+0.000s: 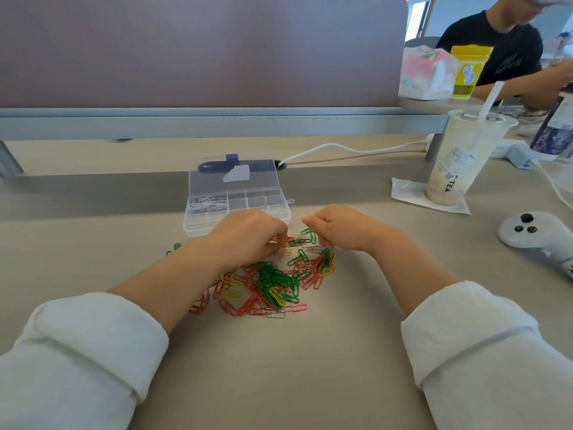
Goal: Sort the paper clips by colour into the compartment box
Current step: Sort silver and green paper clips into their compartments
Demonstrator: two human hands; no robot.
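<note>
Pile: paper clips (273,280) heaped on counter (310,367), at 6 o'clock of compartment box (193,218), probably for short carries.
Box: lid open; white clips (207,203) in 9 o'clock compartment.
Left hand (248,237): grip closed, pinching pale clip (287,251).
Right hand (338,228): grip curled under; contents cannot be told.

Left hand (248,234) and right hand (338,226) side by side, fingers (279,234) curled.

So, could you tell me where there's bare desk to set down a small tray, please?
The desk is bare left of the compartment box and nearside of the paper clip pile. Crowded on the right: tea cup and controller.
</note>
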